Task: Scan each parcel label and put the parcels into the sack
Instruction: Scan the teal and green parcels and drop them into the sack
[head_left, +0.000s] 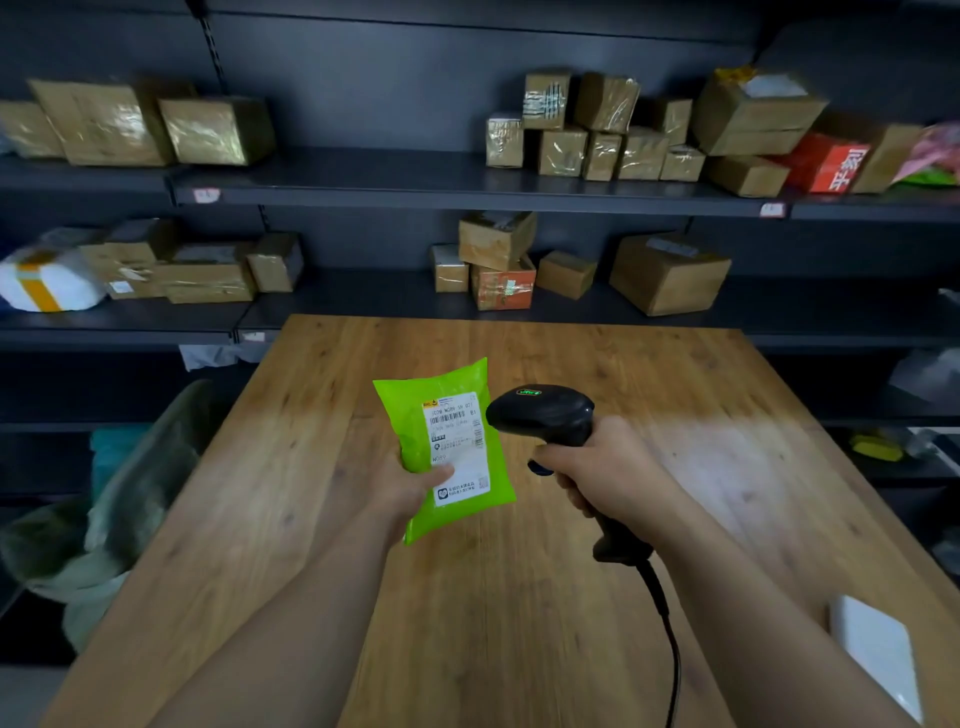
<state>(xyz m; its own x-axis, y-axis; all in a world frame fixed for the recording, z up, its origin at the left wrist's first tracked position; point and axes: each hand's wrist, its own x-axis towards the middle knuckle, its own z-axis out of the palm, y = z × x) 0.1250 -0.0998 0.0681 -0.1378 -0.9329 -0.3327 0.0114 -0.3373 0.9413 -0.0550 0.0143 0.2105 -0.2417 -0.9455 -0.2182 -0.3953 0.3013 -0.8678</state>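
My left hand (410, 486) grips a bright green parcel bag (415, 421) above the wooden table (519, 597), thumb pressed on its white shipping label (457, 441), which faces up. My right hand (608, 467) holds a black corded barcode scanner (545, 413) by its handle. The scanner's head points left at the label, a short gap away. A grey-green sack (119, 499) stands open off the table's left edge.
A white flat parcel (878, 654) lies at the table's near right corner. The scanner cable (670, 639) trails down toward the front edge. Dark shelves behind the table hold several taped cardboard boxes (670, 270) and a white wrapped bundle (47, 280).
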